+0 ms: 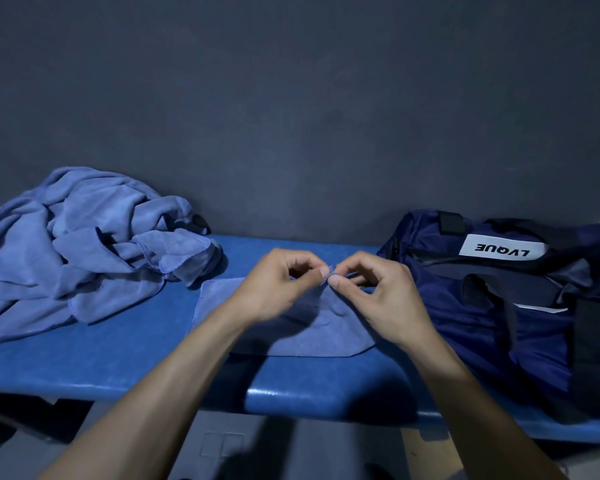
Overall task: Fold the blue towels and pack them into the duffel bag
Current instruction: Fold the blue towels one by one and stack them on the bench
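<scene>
Head view shows the left hand and right hand both pinching one raised edge of a soft blue microfibre towel at centre on a glossy blue bench, crumpled blue towels at nine o'clock, navy fabric duffel bag at three o'clock.

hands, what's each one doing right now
Left hand: pinching the towel corner.
Right hand: pinching the same corner.
</scene>
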The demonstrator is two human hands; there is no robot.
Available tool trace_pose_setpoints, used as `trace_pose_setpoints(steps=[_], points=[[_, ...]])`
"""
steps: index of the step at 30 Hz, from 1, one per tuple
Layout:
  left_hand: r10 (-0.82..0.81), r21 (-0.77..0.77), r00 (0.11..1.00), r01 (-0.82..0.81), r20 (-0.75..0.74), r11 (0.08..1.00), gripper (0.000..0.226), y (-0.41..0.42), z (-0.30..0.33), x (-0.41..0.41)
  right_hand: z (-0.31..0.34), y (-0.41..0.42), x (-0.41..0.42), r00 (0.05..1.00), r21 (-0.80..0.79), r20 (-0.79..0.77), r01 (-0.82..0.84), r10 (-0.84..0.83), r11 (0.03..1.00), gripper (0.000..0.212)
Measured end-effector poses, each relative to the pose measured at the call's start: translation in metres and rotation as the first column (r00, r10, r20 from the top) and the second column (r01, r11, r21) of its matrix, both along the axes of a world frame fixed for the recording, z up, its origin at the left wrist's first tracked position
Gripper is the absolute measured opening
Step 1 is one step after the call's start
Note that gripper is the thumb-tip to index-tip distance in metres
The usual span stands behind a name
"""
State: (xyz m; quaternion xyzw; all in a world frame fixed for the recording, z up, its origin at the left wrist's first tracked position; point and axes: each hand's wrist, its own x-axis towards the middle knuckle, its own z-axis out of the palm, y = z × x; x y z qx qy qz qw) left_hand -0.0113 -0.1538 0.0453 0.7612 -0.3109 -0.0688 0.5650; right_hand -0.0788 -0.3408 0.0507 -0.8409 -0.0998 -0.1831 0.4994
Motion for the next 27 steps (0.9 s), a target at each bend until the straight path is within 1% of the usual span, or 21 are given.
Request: trace_pose_setpoints(steps=[1,6,10,12,14,15,16,17,19,20,21,22,23,25,27], points=[[0.003,0.001,1.0,-0.003,0.028,1.0,0.017,-0.001,0.0,-0.001,0.001,0.0,0.0,1.0,0.01,-0.007,0.013,-0.013,1.0,0.009],[-0.013,0.007,0.998,0.013,0.054,1.0,0.018,-0.001,0.0,-0.001,0.0,0.001,-0.001,0.998,0.036,-0.02,0.059,-0.059,0.998,0.013],[-0.062,0.023,0.996,0.061,0.072,0.998,0.013,0.001,-0.002,0.001,-0.002,0.001,-0.001,0.998,0.125,-0.041,0.043,-0.038,0.991,0.013],[-0.068,0.023,0.994,0.067,0.081,0.998,0.012,0.001,-0.005,0.002,-0.003,0.0,-0.001,0.998,0.136,-0.049,0.032,-0.025,0.99,0.014],[-0.056,0.038,0.992,0.053,0.109,0.998,0.013,0.001,-0.008,0.005,-0.004,-0.001,-0.001,0.997,0.142,-0.072,0.015,-0.004,0.99,0.023],[-0.05,0.048,0.991,0.045,0.125,0.998,0.012,0.0,-0.009,0.005,-0.004,-0.002,-0.001,0.996,0.17,-0.092,0.007,0.009,0.985,0.031],[-0.048,0.05,0.989,0.041,0.138,0.998,0.011,-0.001,-0.009,0.005,-0.003,-0.003,-0.001,0.994,0.195,-0.11,0.006,0.016,0.981,0.035],[-0.044,0.046,0.988,0.038,0.148,0.998,0.011,-0.003,-0.009,0.005,-0.002,-0.003,0.0,0.992,0.203,-0.125,0.009,0.017,0.979,0.03],[-0.032,0.059,0.985,0.023,0.168,0.998,0.012,-0.004,-0.008,0.004,-0.002,-0.004,0.002,0.989,0.223,-0.145,0.036,-0.003,0.974,0.008],[-0.024,0.099,0.981,0.005,0.192,0.995,0.012,-0.003,-0.01,0.005,-0.003,-0.004,0.005,0.985,0.261,-0.167,0.076,-0.032,0.962,0.005],[-0.017,0.16,0.976,-0.018,0.218,0.987,0.013,-0.002,-0.013,0.008,-0.005,-0.004,0.008,0.977,0.297,-0.197,0.139,-0.082,0.945,0.007],[-0.007,0.233,0.971,-0.05,0.237,0.971,0.014,-0.001,-0.017,0.011,-0.007,-0.006,0.012,0.961,0.298,-0.23,0.217,-0.151,0.929,0.008],[0.014,0.314,0.968,-0.095,0.251,0.945,0.016,0.0,-0.022,0.015,-0.009,-0.008,0.016,0.938,0.258,-0.262,0.295,-0.227,0.92,0.009],[0.082,0.476,0.955,-0.215,0.283,0.853,0.024,0.003,-0.032,0.025,-0.015,-0.012,0.024,0.882,0.066,-0.301,0.399,-0.363,0.915,0.013],[0.143,0.577,0.945,-0.295,0.294,0.761,0.031,0.01,-0.04,0.035,-0.022,-0.013,0.032,0.843,-0.125,-0.312,0.42,-0.438,0.899,0.016]])
